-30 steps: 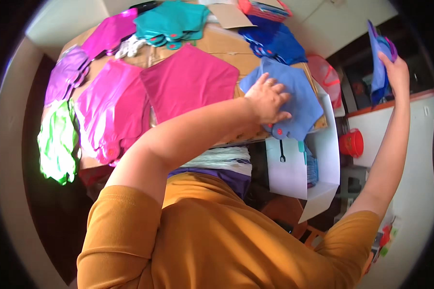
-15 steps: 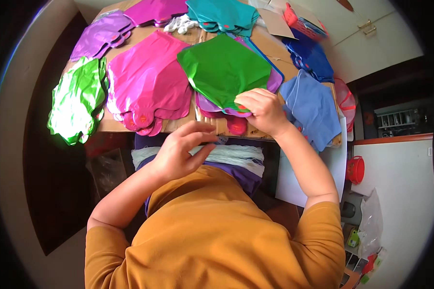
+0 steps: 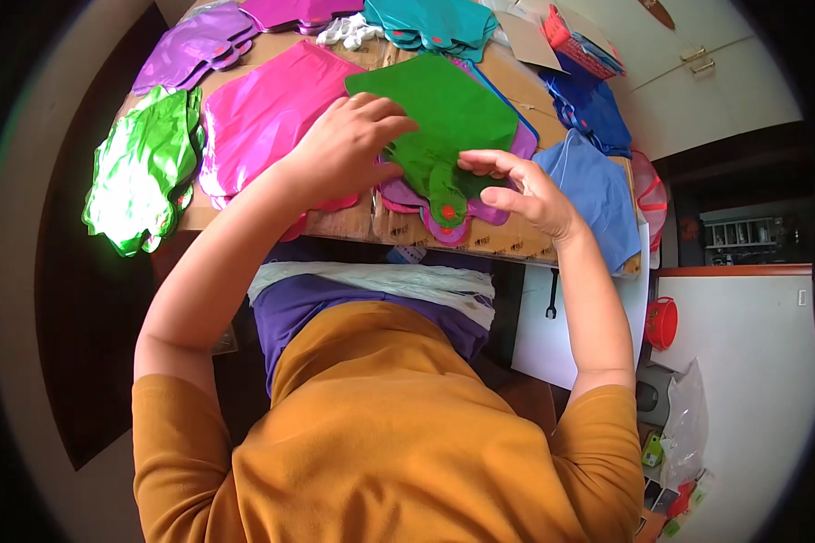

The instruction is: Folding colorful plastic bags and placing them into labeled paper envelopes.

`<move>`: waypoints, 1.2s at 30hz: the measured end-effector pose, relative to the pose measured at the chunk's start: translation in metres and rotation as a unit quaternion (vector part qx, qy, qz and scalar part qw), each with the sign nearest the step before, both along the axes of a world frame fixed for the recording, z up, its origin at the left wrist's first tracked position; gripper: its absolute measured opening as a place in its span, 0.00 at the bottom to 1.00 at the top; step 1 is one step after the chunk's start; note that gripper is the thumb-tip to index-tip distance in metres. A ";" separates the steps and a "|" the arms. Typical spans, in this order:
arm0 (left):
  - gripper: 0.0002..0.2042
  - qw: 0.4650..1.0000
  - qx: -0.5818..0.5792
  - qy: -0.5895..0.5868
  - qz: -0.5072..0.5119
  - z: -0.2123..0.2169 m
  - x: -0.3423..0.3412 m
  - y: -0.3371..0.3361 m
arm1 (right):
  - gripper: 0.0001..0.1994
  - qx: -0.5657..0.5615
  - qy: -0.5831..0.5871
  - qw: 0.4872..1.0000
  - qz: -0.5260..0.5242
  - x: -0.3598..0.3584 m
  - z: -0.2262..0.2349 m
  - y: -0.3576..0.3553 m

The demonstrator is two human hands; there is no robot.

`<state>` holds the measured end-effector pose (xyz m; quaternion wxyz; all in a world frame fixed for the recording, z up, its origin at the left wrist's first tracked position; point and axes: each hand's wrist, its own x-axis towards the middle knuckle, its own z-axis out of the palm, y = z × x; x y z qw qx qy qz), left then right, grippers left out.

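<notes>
A green foil sheet [image 3: 444, 100], flat and smooth like an uninflated balloon, lies on a stack of purple and other coloured pieces. Its rounded tab [image 3: 446, 195] with a red dot points toward me. My left hand [image 3: 349, 145] is over the sheet's left side, fingers apart; whether the fingertips touch it I cannot tell. To the right of the tab, my right hand [image 3: 525, 195] is held with thumb and fingers spread, nothing between them. Left of the green sheet lies a stack of pink foil sheets [image 3: 267, 113], partly hidden by my left forearm.
Around the cardboard-covered table [image 3: 371, 222] lie shiny green [image 3: 140, 172], purple [image 3: 190, 45], magenta [image 3: 303, 11], teal [image 3: 430, 25], dark blue [image 3: 598, 113] and light blue [image 3: 593, 195] stacks. A white bundle [image 3: 349, 32] and a red basket [image 3: 575, 41] are at the back.
My right hand has let go of the green sheet's near edge, and the tab now shows. My left hand has moved up from the table's front edge to the sheet's left side.
</notes>
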<state>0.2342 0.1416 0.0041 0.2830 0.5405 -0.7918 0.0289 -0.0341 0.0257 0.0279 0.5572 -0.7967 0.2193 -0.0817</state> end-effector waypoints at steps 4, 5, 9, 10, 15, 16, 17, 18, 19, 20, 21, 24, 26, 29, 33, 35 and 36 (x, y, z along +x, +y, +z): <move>0.09 0.985 0.007 -0.118 -0.126 -0.004 0.005 -0.036 | 0.26 -0.241 0.042 0.970 -0.004 -0.003 -0.011 0.005; 0.08 0.986 0.020 -0.112 -0.123 -0.006 0.008 -0.042 | 0.25 -0.305 0.049 0.951 -0.003 -0.002 -0.014 0.006; 0.07 0.991 0.071 -0.032 -0.104 0.011 0.001 -0.061 | 0.20 -0.326 0.023 0.944 -0.037 0.002 -0.022 0.009; 0.08 0.991 0.083 0.022 -0.107 0.017 -0.002 -0.061 | 0.17 -0.358 0.000 0.933 -0.047 0.003 -0.025 0.010; 0.19 0.985 0.125 -0.004 -0.115 0.029 0.005 -0.040 | 0.09 -0.431 -0.085 0.895 -0.078 0.001 -0.044 0.008; 0.22 0.987 0.115 -0.053 -0.102 0.021 0.006 -0.037 | 0.09 -0.427 -0.085 0.897 -0.082 0.001 -0.047 0.008; 0.22 0.988 0.088 -0.060 -0.112 0.013 0.003 -0.036 | 0.09 -0.423 -0.084 0.898 -0.086 0.001 -0.049 0.007; 0.22 0.989 0.062 -0.067 -0.120 0.007 0.000 -0.034 | 0.09 -0.418 -0.085 0.900 -0.089 0.003 -0.050 0.006; 0.23 0.988 0.036 -0.075 -0.128 0.002 -0.003 -0.034 | 0.09 -0.400 -0.095 0.907 -0.089 0.004 -0.049 0.006; 0.18 0.984 -0.009 -0.067 -0.166 -0.002 -0.007 -0.039 | 0.09 -0.381 -0.104 0.914 -0.090 0.005 -0.048 0.005; 0.16 0.982 -0.029 -0.098 -0.161 -0.006 -0.012 -0.042 | 0.09 -0.361 -0.113 0.921 -0.089 0.006 -0.047 0.005; 0.08 0.968 -0.104 -0.164 -0.156 -0.009 -0.020 -0.056 | 0.10 -0.350 -0.100 0.926 -0.095 0.007 -0.042 0.004; 0.07 0.972 -0.124 -0.149 -0.134 -0.003 -0.016 -0.063 | 0.10 -0.331 -0.095 0.934 -0.100 0.004 -0.044 0.002; 0.06 0.978 -0.102 -0.144 -0.108 0.011 -0.009 -0.066 | 0.11 -0.310 -0.091 0.940 -0.108 0.001 -0.042 0.001; 0.13 0.990 -0.035 -0.139 -0.007 0.015 0.007 -0.035 | 0.12 -0.357 -0.099 0.926 -0.077 -0.005 -0.035 0.005; 0.17 0.992 -0.045 -0.096 0.064 0.012 0.005 -0.015 | 0.13 -0.378 -0.091 0.919 -0.058 -0.005 -0.033 0.010; 0.19 0.996 -0.041 -0.052 0.053 0.018 0.003 -0.005 | 0.14 -0.405 -0.079 0.910 -0.047 -0.004 -0.028 0.014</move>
